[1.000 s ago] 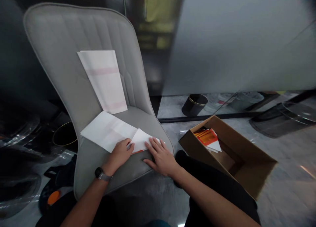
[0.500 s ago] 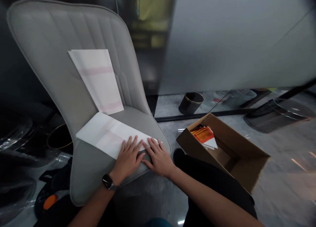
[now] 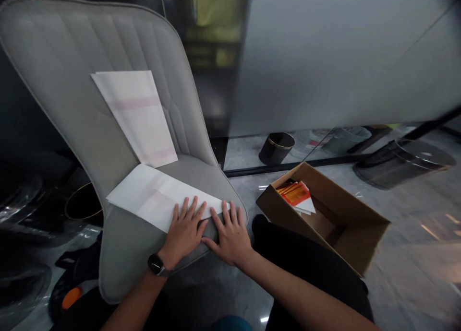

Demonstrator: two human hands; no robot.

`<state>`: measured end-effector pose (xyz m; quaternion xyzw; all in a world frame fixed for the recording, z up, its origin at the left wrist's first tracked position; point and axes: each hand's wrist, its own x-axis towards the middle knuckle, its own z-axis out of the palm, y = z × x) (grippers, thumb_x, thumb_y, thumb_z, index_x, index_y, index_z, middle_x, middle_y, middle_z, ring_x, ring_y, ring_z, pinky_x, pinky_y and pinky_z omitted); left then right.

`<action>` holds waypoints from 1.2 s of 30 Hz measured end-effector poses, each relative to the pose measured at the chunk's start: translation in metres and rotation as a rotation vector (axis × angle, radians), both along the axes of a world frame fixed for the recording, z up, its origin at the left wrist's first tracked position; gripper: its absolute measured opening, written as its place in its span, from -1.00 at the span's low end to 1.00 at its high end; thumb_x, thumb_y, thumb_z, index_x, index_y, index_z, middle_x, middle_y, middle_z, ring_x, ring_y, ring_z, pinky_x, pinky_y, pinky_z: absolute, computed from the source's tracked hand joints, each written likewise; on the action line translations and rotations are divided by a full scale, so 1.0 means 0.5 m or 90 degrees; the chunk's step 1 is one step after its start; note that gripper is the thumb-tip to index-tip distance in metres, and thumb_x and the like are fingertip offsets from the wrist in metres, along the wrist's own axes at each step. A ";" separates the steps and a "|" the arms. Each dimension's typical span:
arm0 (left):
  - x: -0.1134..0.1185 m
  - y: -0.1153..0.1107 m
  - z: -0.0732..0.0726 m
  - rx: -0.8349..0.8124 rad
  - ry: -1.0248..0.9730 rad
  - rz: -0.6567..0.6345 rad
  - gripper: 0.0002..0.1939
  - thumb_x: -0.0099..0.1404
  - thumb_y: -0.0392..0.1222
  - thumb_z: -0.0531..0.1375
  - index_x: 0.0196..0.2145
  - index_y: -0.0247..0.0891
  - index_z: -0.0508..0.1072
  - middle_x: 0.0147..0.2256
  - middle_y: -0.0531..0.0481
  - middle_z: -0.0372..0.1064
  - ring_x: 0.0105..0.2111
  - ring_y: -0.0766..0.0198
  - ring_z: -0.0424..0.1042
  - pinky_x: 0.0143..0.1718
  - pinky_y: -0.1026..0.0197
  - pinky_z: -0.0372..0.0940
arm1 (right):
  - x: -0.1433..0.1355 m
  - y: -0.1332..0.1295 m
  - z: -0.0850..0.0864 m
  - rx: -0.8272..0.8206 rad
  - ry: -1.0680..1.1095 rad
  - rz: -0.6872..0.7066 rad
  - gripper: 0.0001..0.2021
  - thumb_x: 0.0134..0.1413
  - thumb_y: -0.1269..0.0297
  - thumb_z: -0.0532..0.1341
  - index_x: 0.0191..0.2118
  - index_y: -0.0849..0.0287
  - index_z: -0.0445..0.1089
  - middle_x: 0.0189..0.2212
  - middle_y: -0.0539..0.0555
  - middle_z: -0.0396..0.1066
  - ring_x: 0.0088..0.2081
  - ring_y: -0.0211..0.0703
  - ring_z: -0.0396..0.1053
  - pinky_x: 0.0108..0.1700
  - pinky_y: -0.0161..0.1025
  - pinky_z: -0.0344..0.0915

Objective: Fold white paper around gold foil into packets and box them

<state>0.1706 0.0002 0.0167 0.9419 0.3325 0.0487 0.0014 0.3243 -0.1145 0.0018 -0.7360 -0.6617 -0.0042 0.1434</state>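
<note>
A white folded paper sheet (image 3: pixel 146 192) with a faint pink band lies across the seat of the grey chair (image 3: pixel 126 249). My left hand (image 3: pixel 184 231), with a dark watch at the wrist, rests flat on its lower edge, fingers spread. Beside it, my right hand (image 3: pixel 229 234) lies flat on the sheet's right end, fingers stretched out. The two thumbs come close together over the seat. Leaning on the backrest is a second white folded paper (image 3: pixel 139 112) with pink bands, which neither hand touches.
An open cardboard box (image 3: pixel 324 216) stands on the floor to the right, holding orange and white papers (image 3: pixel 297 195). Behind it are a glass partition and a black bin (image 3: pixel 276 147). Another dark bin (image 3: pixel 83 201) stands left of the chair.
My right hand's fingers have turned to point more straight ahead on the sheet. My left hand stays nearly in place. The whole view has shifted slightly.
</note>
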 end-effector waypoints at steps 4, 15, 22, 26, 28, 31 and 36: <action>0.002 0.001 0.003 0.002 0.000 0.005 -0.44 0.53 -0.01 -0.01 0.42 -0.10 0.15 0.45 -0.11 -0.06 0.44 -0.19 -0.12 0.37 -0.39 -0.10 | -0.003 0.001 0.009 -0.006 0.009 0.022 -0.17 0.27 -0.33 0.05 0.47 0.08 0.04 0.44 0.37 -0.02 0.45 0.46 -0.14 0.37 0.37 -0.13; 0.004 -0.006 0.013 -0.012 0.003 0.004 -0.43 0.53 0.04 0.00 0.41 -0.12 0.18 0.44 -0.11 -0.03 0.43 -0.26 -0.11 0.36 -0.42 -0.11 | 0.019 -0.024 0.055 -0.136 0.001 -0.042 -0.15 0.28 -0.34 0.03 0.45 0.18 0.10 0.41 0.48 0.03 0.41 0.42 0.01 0.33 0.37 -0.05; 0.003 -0.009 0.013 -0.021 0.003 0.003 -0.43 0.53 0.05 -0.02 0.41 -0.11 0.17 0.45 -0.11 -0.05 0.44 -0.27 -0.13 0.36 -0.43 -0.14 | 0.034 -0.023 0.051 -0.103 -0.006 -0.017 -0.12 0.29 -0.36 -0.03 0.45 0.25 0.08 0.44 0.46 -0.06 0.45 0.37 -0.11 0.37 0.40 -0.19; 0.004 -0.007 0.013 -0.026 0.011 0.007 -0.42 0.53 0.05 -0.03 0.43 -0.10 0.13 0.46 -0.10 -0.09 0.44 -0.26 -0.15 0.36 -0.45 -0.17 | 0.034 -0.014 0.037 -0.110 0.016 -0.001 -0.08 0.27 -0.39 -0.05 0.47 0.27 0.01 0.45 0.45 -0.09 0.45 0.33 -0.09 0.39 0.34 -0.15; 0.006 -0.006 0.014 -0.029 0.020 0.008 -0.41 0.53 0.05 -0.03 0.43 -0.10 0.12 0.46 -0.10 -0.10 0.44 -0.26 -0.16 0.36 -0.45 -0.17 | 0.034 -0.012 0.035 -0.120 0.018 -0.006 -0.08 0.28 -0.39 -0.06 0.47 0.25 0.02 0.44 0.46 -0.09 0.45 0.34 -0.08 0.37 0.36 -0.13; 0.008 -0.003 0.018 -0.036 0.028 0.004 -0.41 0.53 0.06 -0.03 0.43 -0.11 0.12 0.46 -0.11 -0.11 0.44 -0.27 -0.17 0.36 -0.46 -0.18 | 0.031 -0.012 0.037 -0.128 0.013 -0.017 -0.11 0.28 -0.37 -0.04 0.46 0.25 0.04 0.44 0.46 -0.08 0.44 0.35 -0.07 0.36 0.39 -0.10; 0.007 0.001 0.025 -0.048 0.033 -0.004 -0.41 0.52 0.04 0.00 0.43 -0.09 0.12 0.46 -0.08 -0.12 0.45 -0.28 -0.19 0.36 -0.48 -0.19 | 0.021 -0.012 0.038 -0.147 -0.007 -0.025 -0.09 0.26 -0.33 0.07 0.47 0.27 0.02 0.44 0.51 -0.11 0.45 0.39 -0.09 0.33 0.41 -0.07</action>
